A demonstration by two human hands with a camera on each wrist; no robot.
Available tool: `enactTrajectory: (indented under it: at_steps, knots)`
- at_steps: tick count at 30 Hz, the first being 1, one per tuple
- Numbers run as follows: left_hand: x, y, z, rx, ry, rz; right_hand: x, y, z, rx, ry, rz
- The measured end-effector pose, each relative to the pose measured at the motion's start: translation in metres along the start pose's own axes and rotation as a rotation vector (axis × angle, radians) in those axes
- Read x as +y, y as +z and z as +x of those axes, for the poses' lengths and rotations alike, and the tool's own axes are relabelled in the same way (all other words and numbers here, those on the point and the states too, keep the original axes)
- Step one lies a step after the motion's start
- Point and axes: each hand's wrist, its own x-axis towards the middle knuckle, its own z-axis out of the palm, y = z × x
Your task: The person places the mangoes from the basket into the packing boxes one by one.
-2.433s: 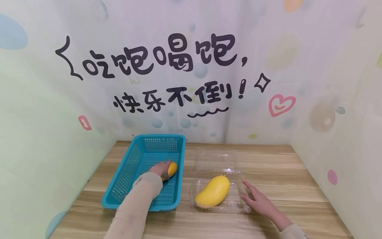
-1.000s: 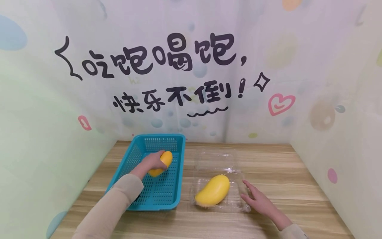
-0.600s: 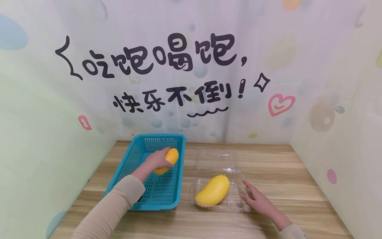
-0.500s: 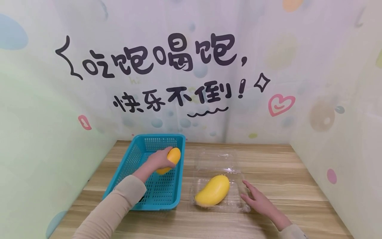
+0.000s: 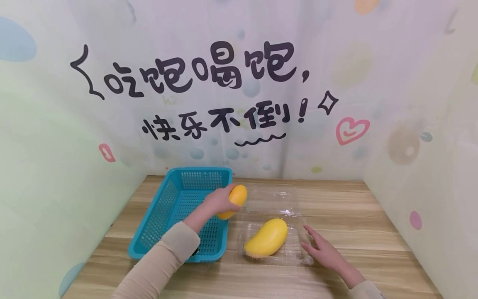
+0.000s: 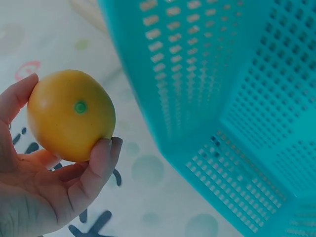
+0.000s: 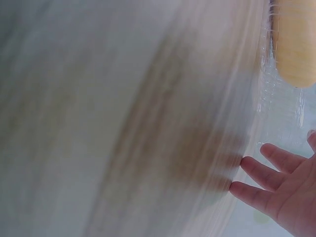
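Note:
In the head view my left hand (image 5: 218,202) grips an orange-yellow mango (image 5: 239,195) above the right rim of the blue plastic basket (image 5: 226,238). The left wrist view shows thumb and fingers curled round that mango (image 6: 74,118), whose green-dotted end faces the camera. A larger yellow mango (image 5: 267,238) lies in the near half of a clear hinged plastic box (image 5: 274,201), its lid folded back. Beside the box's right edge is my right hand (image 5: 325,252), fingers extended and holding nothing. The right wrist view shows those fingers (image 7: 256,173) spread, fingertips at the wooden surface.
Everything stands on a wood-grain table (image 5: 336,203), with the basket left of the clear box. A printed backdrop (image 5: 224,158) with dark lettering rises behind, and pale side walls flank the table. Something small and dark (image 5: 195,251) shows in the basket beside the left sleeve.
My left hand has lifted the orange-yellow mango from inside the basket and carried it right, over the rim. My right hand, the box and the yellow mango have stayed put.

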Motion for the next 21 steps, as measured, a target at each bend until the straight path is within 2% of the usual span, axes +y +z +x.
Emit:
enactTrajectory:
  at_steps: [8,15,21]
  knots:
    - [0.028,0.022,0.008,-0.010,0.077,-0.059,0.000,-0.001,0.000,-0.004,0.009,-0.004]
    - [0.053,0.047,0.003,-0.061,0.056,-0.110,-0.002,0.000,-0.001,-0.023,0.023,0.011]
    - [0.070,0.068,-0.002,-0.068,0.048,-0.126,-0.001,0.000,-0.001,-0.020,0.029,0.010]
